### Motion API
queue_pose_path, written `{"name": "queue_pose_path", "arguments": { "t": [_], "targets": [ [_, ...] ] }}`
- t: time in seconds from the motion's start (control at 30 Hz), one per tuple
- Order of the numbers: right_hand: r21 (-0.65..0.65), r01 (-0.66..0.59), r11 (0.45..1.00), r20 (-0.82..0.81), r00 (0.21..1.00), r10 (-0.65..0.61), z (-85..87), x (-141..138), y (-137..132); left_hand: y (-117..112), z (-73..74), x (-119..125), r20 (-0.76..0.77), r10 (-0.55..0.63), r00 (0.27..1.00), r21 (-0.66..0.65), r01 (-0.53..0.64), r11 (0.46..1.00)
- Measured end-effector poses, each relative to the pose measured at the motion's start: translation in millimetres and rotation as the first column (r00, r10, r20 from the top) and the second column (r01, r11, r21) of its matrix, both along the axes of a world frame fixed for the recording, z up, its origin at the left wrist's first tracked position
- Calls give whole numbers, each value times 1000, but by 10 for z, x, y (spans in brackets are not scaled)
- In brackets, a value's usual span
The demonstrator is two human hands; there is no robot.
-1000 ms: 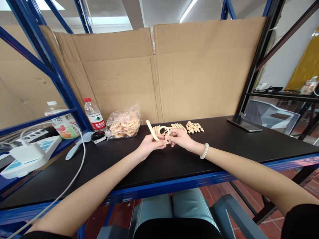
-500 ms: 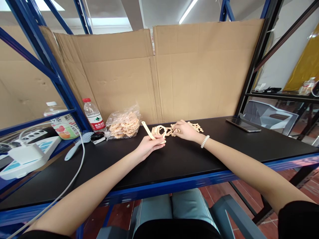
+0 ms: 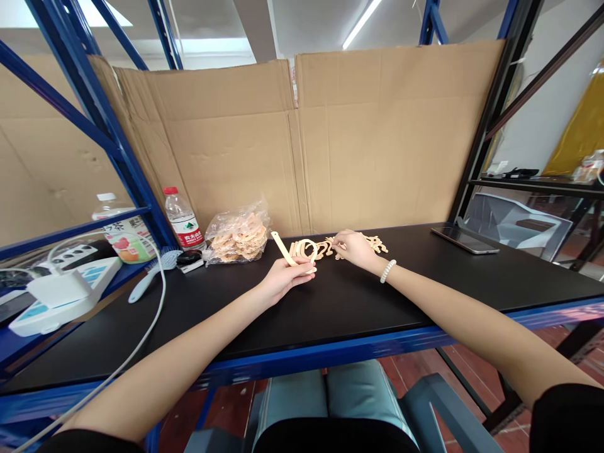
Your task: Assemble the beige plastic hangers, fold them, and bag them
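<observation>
My left hand [image 3: 284, 279] is closed around pale wooden pieces, raised just above the black tabletop [image 3: 207, 314]. One is a flat wooden strip [image 3: 282, 246] with small holes, tilted up to the left. A curved, ring-like wooden piece [image 3: 309, 242] shows beyond the fingers. My right hand [image 3: 355, 250], with a beaded bracelet at the wrist, reaches down into loose wooden pieces [image 3: 376, 243] lying at the back of the table. Its thumb and fingers are drawn together at the pieces. What lies between those fingertips is hidden.
A clear bag of snacks [image 3: 240, 236], a red-capped water bottle [image 3: 183, 220] and a hairbrush [image 3: 153, 275] stand or lie to the left. A white cable [image 3: 158, 308] crosses the left side. A tablet-like device [image 3: 465, 240] lies on the right. Cardboard [image 3: 377, 138] walls the back.
The whole view has shifted slightly. My left hand keeps its hold on the wooden pieces, and my right hand stays at the loose pieces with only a small shift of its fingers.
</observation>
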State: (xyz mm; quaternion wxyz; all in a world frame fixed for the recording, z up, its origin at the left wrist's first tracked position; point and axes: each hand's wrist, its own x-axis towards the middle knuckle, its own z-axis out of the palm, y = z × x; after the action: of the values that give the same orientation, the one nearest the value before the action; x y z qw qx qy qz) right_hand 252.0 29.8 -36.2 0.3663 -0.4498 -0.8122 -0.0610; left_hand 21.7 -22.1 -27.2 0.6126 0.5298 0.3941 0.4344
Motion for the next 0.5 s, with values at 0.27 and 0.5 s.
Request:
{"name": "queue_pose_path", "arguments": {
  "t": [0.27, 0.5],
  "targets": [
    [-235, -208, 950, -814, 576, -75, 250, 92, -130, 12, -6, 3, 33, 8, 999, -24, -8, 1000],
    [-193, -474, 859, -890, 453, 50, 330, -79, -416, 33, -35, 2, 89, 18, 996, -29, -16, 999]
  ]
}}
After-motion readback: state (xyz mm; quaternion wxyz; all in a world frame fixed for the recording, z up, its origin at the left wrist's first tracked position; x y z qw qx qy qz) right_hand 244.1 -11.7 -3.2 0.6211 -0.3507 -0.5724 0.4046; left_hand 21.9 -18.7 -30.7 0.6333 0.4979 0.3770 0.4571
